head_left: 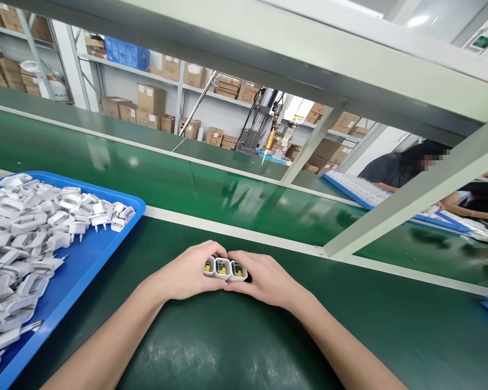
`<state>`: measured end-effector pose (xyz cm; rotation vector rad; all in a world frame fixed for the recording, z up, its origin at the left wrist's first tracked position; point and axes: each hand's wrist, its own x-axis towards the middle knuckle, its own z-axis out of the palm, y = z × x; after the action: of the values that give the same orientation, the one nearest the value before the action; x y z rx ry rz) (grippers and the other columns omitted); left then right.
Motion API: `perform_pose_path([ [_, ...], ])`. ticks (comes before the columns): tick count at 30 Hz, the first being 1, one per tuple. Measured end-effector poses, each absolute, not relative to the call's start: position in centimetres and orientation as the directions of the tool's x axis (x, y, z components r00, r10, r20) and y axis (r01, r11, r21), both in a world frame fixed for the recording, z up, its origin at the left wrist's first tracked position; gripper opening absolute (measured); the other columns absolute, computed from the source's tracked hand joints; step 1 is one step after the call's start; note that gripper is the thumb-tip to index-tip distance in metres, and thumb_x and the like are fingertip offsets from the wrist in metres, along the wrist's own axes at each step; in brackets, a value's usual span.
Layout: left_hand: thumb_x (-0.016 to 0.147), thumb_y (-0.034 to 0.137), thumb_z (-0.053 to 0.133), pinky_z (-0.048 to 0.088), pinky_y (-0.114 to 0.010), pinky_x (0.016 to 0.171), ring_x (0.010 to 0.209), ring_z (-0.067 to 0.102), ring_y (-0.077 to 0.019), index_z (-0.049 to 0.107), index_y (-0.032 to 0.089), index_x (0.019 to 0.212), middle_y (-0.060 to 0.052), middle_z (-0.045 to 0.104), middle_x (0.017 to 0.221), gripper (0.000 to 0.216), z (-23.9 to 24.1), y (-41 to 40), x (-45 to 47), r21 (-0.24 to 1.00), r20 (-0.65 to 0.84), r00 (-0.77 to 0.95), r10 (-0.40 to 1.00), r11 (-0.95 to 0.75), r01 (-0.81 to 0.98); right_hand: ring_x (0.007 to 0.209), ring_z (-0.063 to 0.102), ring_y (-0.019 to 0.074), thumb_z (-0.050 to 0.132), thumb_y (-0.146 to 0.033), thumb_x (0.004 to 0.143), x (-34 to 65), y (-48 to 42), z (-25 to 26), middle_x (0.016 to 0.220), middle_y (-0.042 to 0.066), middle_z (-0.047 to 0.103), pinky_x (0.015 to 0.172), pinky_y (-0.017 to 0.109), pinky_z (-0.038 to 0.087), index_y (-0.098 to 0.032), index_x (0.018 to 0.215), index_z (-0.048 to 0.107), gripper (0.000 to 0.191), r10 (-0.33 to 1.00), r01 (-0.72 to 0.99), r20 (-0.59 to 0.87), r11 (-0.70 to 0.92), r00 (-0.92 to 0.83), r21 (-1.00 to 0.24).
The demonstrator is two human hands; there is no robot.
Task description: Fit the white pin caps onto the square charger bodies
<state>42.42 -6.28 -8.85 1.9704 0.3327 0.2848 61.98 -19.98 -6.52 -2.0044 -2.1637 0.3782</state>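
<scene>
Three white charger housings (224, 268) stand side by side on the green table, open ends up with yellow parts showing inside. My left hand (189, 273) cups the row from the left and my right hand (264, 279) cups it from the right, fingers curled around the housings and pressing them together. To my left a blue tray (85, 260) holds a heap of several white plug parts (28, 233) with metal pins.
A green conveyor belt (211, 189) runs beyond a white strip. A grey frame strut (410, 197) slants down to the table at right. Two other people sit far right beside a blue tray of white parts (358, 189). Shelves of cardboard boxes fill the background.
</scene>
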Motion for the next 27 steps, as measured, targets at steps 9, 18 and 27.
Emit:
perform_pose_path([
  [9,0.085,0.034,0.073,0.043,-0.029,0.078,0.095,0.061,-0.0191,0.064,0.023,0.101,0.001,0.065,0.105,0.021,-8.0,-7.0,42.9,0.903,0.028,0.913,0.407,-0.402,0.151,0.099,0.068,0.0270,0.056,-0.071,0.095,62.3,-19.6,-7.3,0.118,0.008,0.068,0.075,0.037,0.051,-0.022,0.131,0.048,0.062,0.997,0.965,-0.001,0.070,-0.072,-0.253],
  [18,0.095,0.038,0.055,0.050,-0.035,0.090,0.118,0.060,-0.0248,0.047,0.027,0.133,-0.007,0.057,0.134,0.040,-7.5,-16.2,38.8,0.929,-0.163,0.628,0.761,-0.096,0.358,0.102,0.061,0.0221,0.068,-0.041,0.098,59.3,-19.7,-5.8,0.123,0.006,0.057,0.084,0.034,0.051,-0.025,0.140,0.047,0.050,0.976,0.887,-0.112,0.120,-0.188,-0.446],
  [27,0.087,0.039,0.063,0.036,-0.051,0.123,0.154,0.031,-0.0295,0.024,0.033,0.157,-0.006,0.032,0.165,0.080,-9.0,-20.7,32.3,0.919,-0.212,0.620,0.756,-0.062,0.390,0.111,0.058,0.0257,0.087,-0.059,0.072,57.7,-20.3,-4.6,0.134,0.007,0.051,0.091,0.035,0.051,-0.030,0.158,0.036,0.104,0.936,0.746,-0.196,0.096,-0.293,-0.659],
])
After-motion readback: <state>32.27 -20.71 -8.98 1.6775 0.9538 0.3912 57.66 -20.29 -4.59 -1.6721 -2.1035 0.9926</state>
